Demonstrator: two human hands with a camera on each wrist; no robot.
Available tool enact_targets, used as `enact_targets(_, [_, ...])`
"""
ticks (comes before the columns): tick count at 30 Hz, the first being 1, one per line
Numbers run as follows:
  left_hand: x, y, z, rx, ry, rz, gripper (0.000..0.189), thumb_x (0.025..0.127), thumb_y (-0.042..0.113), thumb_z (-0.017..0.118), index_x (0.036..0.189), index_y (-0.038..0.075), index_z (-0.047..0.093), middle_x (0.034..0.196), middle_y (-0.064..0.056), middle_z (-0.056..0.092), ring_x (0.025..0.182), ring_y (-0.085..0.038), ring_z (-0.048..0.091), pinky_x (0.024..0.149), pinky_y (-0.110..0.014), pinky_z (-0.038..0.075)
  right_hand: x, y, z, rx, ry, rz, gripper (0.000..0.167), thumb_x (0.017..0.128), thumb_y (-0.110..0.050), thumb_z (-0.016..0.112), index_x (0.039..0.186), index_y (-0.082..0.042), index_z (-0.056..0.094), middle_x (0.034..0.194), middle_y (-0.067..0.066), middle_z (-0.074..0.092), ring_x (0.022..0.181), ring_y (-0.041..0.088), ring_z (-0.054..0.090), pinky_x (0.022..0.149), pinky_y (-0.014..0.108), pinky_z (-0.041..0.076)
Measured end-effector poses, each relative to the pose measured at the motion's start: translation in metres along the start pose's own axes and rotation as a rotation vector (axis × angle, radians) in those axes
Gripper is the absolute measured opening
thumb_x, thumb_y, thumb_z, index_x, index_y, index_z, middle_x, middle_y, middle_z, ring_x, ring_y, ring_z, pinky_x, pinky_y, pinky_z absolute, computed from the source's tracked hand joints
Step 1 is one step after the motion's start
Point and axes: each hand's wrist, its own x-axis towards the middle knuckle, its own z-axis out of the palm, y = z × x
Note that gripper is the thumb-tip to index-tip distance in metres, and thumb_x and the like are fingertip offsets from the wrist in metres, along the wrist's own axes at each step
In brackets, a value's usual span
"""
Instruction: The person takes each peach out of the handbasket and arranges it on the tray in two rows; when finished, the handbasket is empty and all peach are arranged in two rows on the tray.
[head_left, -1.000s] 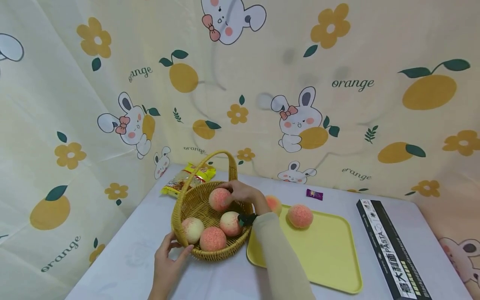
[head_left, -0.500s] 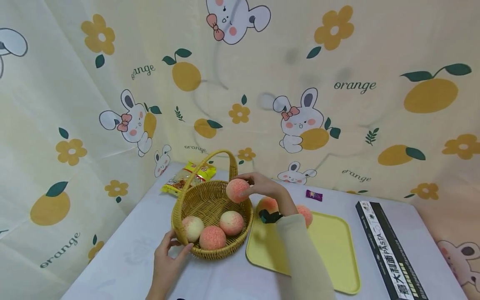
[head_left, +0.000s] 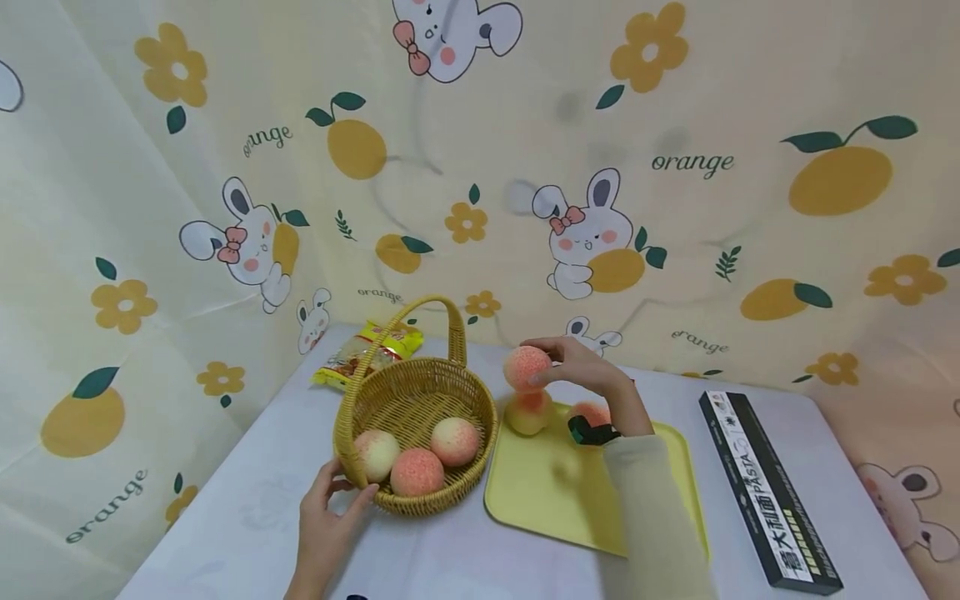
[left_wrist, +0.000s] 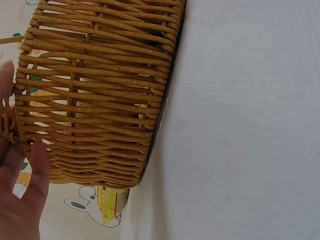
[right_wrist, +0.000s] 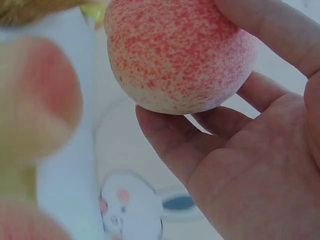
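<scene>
My right hand (head_left: 583, 368) holds a speckled pink peach (head_left: 527, 369) between thumb and fingers, above the yellow tray's back left corner. The right wrist view shows that peach (right_wrist: 175, 60) in the fingers. My left hand (head_left: 327, 523) grips the wicker basket (head_left: 408, 407) at its left rim, near the handle's foot. Three peaches lie in the front part of the basket, one pink peach (head_left: 417, 472) between two paler ones. On the yellow tray (head_left: 555, 492) sits an orange-pink peach (head_left: 528, 417), just below the held one. Another tray peach (head_left: 588, 412) is partly hidden by my right wrist.
Behind the basket lies a yellow snack bag (head_left: 367, 354). A long black pasta box (head_left: 772, 492) lies right of the tray. Patterned cloth (head_left: 480, 167) hangs behind and left of the white table (head_left: 247, 492).
My right hand has lifted a peach out of the basket and carried it right, over the tray's back left corner. The left hand has stayed on the basket.
</scene>
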Motion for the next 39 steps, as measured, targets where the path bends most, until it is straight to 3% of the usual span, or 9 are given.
enact_targets(4, [0.001,0.013,0.0,0.006,0.01,-0.01,0.047,0.072,-0.014,0.081,0.115,-0.007,0.063,0.1,-0.012,0.068,0.088,-0.003,0.058,0.076,-0.021,0.049,-0.019,0.006,-0.016,-0.021,0.036,0.018,0.06,0.084,-0.012,0.076,0.14,-0.003,0.055,0.126,0.014,0.063,0.104,0.024,0.061,0.087,0.032,0.054])
enact_targets(8, [0.0,0.013,0.001,0.009,0.016,-0.011,0.046,0.072,-0.014,0.081,0.114,-0.008,0.063,0.101,-0.015,0.069,0.089,-0.002,0.058,0.076,-0.02,0.049,-0.038,0.013,-0.032,-0.046,0.07,0.066,0.057,0.086,-0.014,0.075,0.14,-0.007,0.056,0.121,0.013,0.062,0.098,0.024,0.059,0.078,0.03,0.053])
enact_targets(13, [-0.003,-0.005,0.003,0.006,0.026,-0.01,0.049,0.071,-0.015,0.081,0.116,-0.007,0.063,0.103,-0.016,0.069,0.09,-0.003,0.058,0.076,-0.019,0.049,-0.064,0.023,-0.052,-0.067,0.122,0.117,0.06,0.088,-0.017,0.075,0.142,-0.005,0.052,0.12,0.015,0.061,0.096,0.024,0.056,0.074,0.028,0.052])
enact_targets(19, [-0.005,-0.026,0.002,0.018,0.022,0.001,0.053,0.072,-0.011,0.083,0.12,-0.001,0.063,0.106,-0.009,0.068,0.089,-0.005,0.06,0.078,-0.015,0.048,-0.096,0.031,-0.068,-0.089,0.16,0.16,0.063,0.089,-0.016,0.074,0.144,-0.002,0.049,0.132,0.018,0.058,0.109,0.027,0.056,0.088,0.03,0.052])
enact_targets(25, [-0.006,-0.03,-0.001,0.002,0.012,0.003,0.052,0.074,-0.008,0.083,0.121,-0.001,0.063,0.105,-0.002,0.067,0.088,-0.007,0.061,0.078,-0.014,0.048,-0.124,0.045,-0.074,-0.102,0.173,0.215,0.065,0.09,-0.018,0.074,0.144,0.004,0.046,0.134,0.022,0.057,0.115,0.032,0.055,0.097,0.043,0.051])
enact_targets(29, [-0.006,-0.03,-0.001,0.019,0.006,-0.013,0.05,0.074,-0.008,0.083,0.12,-0.001,0.063,0.104,0.0,0.067,0.089,-0.006,0.06,0.078,-0.014,0.048,-0.144,0.057,-0.074,-0.107,0.152,0.264,0.063,0.091,-0.022,0.073,0.143,0.004,0.047,0.132,0.02,0.059,0.114,0.029,0.057,0.1,0.052,0.048])
enact_targets(35, [-0.004,-0.024,-0.001,0.018,-0.015,-0.001,0.051,0.075,-0.006,0.083,0.121,0.0,0.062,0.104,-0.004,0.067,0.089,-0.005,0.06,0.08,-0.014,0.047,-0.163,0.067,-0.073,-0.069,0.128,0.336,0.066,0.091,-0.021,0.073,0.143,0.007,0.045,0.132,0.02,0.059,0.115,0.027,0.057,0.102,0.051,0.046])
enact_targets(39, [-0.003,-0.023,-0.001,0.016,-0.018,0.009,0.053,0.075,-0.007,0.083,0.123,0.0,0.062,0.105,-0.004,0.067,0.088,-0.007,0.061,0.081,-0.014,0.046,-0.168,0.073,-0.069,-0.074,0.115,0.332,0.065,0.089,-0.02,0.074,0.143,0.007,0.047,0.132,0.02,0.06,0.117,0.029,0.056,0.102,0.048,0.047])
